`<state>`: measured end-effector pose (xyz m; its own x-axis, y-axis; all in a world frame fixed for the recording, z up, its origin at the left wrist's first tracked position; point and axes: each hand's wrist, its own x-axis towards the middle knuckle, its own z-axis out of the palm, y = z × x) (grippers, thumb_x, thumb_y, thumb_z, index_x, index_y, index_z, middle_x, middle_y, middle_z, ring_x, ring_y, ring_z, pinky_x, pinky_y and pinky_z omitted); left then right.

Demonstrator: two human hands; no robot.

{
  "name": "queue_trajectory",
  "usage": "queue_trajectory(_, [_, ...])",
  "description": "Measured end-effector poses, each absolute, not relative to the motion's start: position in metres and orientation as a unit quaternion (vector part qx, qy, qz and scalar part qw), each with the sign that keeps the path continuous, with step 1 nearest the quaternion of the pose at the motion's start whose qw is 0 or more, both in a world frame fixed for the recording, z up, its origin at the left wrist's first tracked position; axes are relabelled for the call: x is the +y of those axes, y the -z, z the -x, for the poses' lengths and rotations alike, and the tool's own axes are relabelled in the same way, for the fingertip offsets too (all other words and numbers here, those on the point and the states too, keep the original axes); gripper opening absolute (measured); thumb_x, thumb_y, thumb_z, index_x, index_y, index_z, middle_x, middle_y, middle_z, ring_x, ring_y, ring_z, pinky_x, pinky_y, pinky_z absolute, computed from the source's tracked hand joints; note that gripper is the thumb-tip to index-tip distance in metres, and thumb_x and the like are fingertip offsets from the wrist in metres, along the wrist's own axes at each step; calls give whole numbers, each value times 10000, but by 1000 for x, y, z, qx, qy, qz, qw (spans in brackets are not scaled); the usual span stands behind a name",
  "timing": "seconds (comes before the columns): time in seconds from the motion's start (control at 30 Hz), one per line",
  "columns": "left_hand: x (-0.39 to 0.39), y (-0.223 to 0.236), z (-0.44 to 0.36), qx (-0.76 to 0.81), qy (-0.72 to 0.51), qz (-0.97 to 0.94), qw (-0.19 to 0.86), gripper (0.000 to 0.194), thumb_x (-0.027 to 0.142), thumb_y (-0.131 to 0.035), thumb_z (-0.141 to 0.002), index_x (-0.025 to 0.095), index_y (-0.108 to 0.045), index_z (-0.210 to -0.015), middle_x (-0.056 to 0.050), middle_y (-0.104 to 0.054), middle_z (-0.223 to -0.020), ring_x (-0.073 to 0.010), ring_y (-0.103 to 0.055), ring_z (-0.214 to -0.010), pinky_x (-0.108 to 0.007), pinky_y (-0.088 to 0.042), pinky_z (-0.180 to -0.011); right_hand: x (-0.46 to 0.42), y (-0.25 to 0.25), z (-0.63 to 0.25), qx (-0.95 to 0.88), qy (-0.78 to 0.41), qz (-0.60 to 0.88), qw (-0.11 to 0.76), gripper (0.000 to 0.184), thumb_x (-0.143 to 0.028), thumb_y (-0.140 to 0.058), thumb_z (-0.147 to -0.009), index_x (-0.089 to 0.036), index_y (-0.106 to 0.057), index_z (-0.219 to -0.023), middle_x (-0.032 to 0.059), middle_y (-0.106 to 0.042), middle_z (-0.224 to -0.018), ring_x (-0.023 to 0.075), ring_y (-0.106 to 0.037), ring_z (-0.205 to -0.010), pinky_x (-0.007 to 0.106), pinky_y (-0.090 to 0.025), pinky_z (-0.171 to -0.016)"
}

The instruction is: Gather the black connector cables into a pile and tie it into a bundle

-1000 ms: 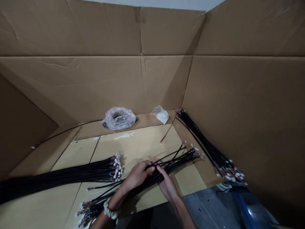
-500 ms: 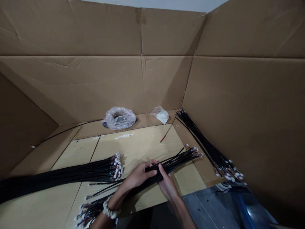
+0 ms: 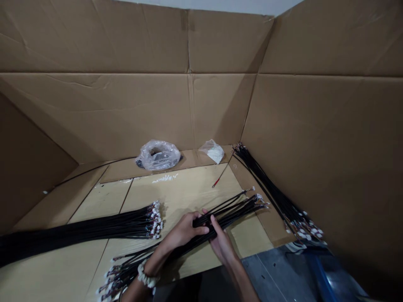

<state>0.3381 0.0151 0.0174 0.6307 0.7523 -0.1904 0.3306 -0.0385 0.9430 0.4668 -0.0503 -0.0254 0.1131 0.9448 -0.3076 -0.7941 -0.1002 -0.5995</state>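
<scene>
A bundle of black cables with small white connectors at its ends lies slantwise under both hands. My left hand is closed round a few of the cables at the upper side of the bundle. Across from it, my right hand grips the lower part, its thumb on top and its other fingers partly hidden beneath. Between the thumbs the cables split into two groups. To the left, a thicker stack of black cables lies flat, white connectors facing the bundle.
Cardboard walls enclose the table at the back and sides. A plastic-wrapped coil and a small clear bag sit by the back wall. More black cables lie along the right wall, near a red-ended lead.
More cables have separated to the upper side of the bundle, under my left hand, and the gap between the two groups has widened. Both hands have barely shifted.
</scene>
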Motion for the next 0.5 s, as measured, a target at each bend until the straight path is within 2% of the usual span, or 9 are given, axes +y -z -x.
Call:
queue_trajectory(0.13, [16,-17,-340,374,-191,-686,594,392,490,-761,-651,174,-689,-872,-59,-731,-987,-262,-623,-977,-331,-450,-901,-50,30,-467,-122,-651,344,666,503,-544,-858,-592,-206,-785,-957,85,-756,-1042,268,-664,-1047,406,-480,-979])
queue_trajectory(0.23, [17,-18,-339,372,-200,-676,604,431,514,-765,-648,172,-673,-893,-63,-720,-998,-256,-618,-983,-330,-449,-913,-51,35,-467,-104,-644,351,671,496,-521,-885,-552,-200,-781,-916,75,-763,-1007,252,-671,-1017,397,-470,-997])
queue_trajectory(0.4, [15,-20,-336,393,-227,-657,601,449,561,-686,-739,169,-625,-949,-50,-679,-951,-226,-598,-940,-321,-464,-868,-51,32,-466,-91,-632,362,679,459,-478,-910,-515,-218,-775,-869,54,-768,-990,243,-671,-1003,388,-479,-984])
queue_trajectory(0.5, [12,-25,-337,386,-233,-640,622,424,543,-637,-797,167,-595,-988,-54,-658,-957,-212,-599,-906,-318,-476,-832,-52,27,-466,-106,-639,359,672,432,-498,-895,-541,-229,-782,-860,49,-770,-957,238,-682,-952,370,-498,-944])
